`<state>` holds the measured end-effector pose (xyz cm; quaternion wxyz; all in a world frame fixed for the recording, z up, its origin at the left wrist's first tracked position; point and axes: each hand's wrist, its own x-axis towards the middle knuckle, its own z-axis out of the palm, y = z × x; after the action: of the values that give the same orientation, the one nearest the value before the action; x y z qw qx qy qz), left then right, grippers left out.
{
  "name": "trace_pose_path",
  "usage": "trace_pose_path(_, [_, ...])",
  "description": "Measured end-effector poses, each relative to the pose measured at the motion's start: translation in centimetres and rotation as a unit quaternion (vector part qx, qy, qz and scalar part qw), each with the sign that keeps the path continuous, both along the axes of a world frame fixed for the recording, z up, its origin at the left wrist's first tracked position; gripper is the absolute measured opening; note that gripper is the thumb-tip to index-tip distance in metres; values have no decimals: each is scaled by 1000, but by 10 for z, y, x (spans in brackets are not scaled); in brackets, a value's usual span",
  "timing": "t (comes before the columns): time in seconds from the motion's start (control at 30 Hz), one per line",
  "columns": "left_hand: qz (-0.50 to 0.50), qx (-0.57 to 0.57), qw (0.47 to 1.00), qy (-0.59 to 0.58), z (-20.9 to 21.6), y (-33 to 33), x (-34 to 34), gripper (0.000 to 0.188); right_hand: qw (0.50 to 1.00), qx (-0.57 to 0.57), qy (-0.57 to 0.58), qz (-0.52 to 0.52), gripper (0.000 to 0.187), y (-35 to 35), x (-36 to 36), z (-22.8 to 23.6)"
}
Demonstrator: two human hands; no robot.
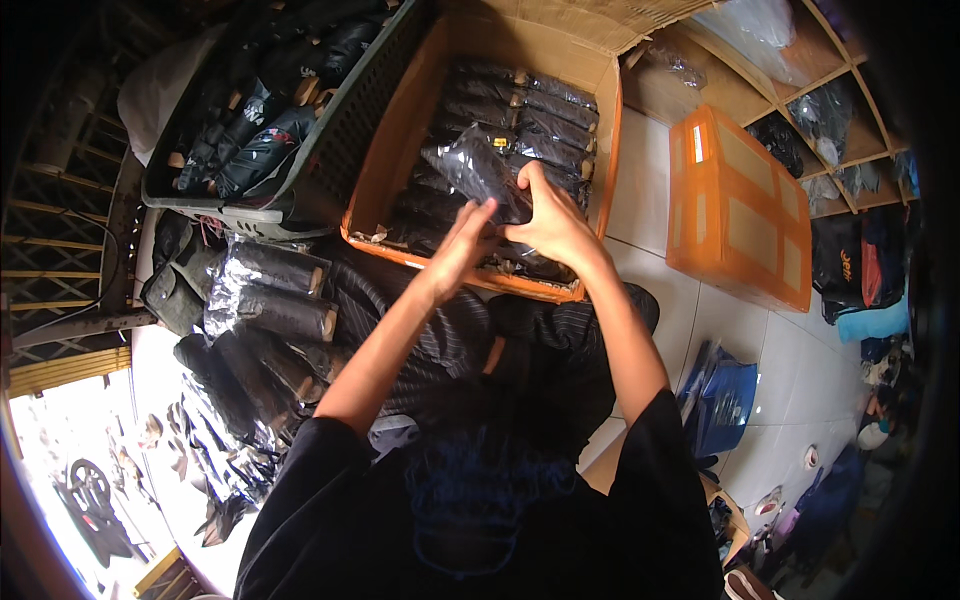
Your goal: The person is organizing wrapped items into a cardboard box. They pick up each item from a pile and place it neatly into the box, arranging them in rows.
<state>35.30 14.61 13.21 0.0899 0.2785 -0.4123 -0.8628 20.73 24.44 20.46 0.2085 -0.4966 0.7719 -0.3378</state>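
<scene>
Tiled floor (pixel 790 350); carton (pixel 575 50) has two rows of packs (pixel 545 122) in, loose bundles (pixel 270 265) still out. My R hand (pixel 552 222) grips one bagged pack (pixel 474 168); L hand (pixel 460 245) prob. touching, blurry.

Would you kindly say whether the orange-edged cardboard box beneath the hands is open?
Open: the box shows inside walls and black plastic-wrapped bundles.

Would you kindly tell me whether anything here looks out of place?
The black packet in clear plastic, at the left hand and right hand, slants across neat rows of packets in the brown cardboard box. To the box's left, dark plastic-wrapped rolls lie heaped, not aligned.
</scene>
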Motion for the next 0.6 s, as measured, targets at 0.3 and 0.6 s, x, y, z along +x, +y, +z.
trace_pose_path(0.3, [-278,-469,791,-276,-40,-71,-48,46,958,277,1,77,54,17,-50,-97])
trace_pose_path(0.6, [-278,-595,727,-199,-82,-45,-53,56,931,350,98,41,55,24,-47,-90])
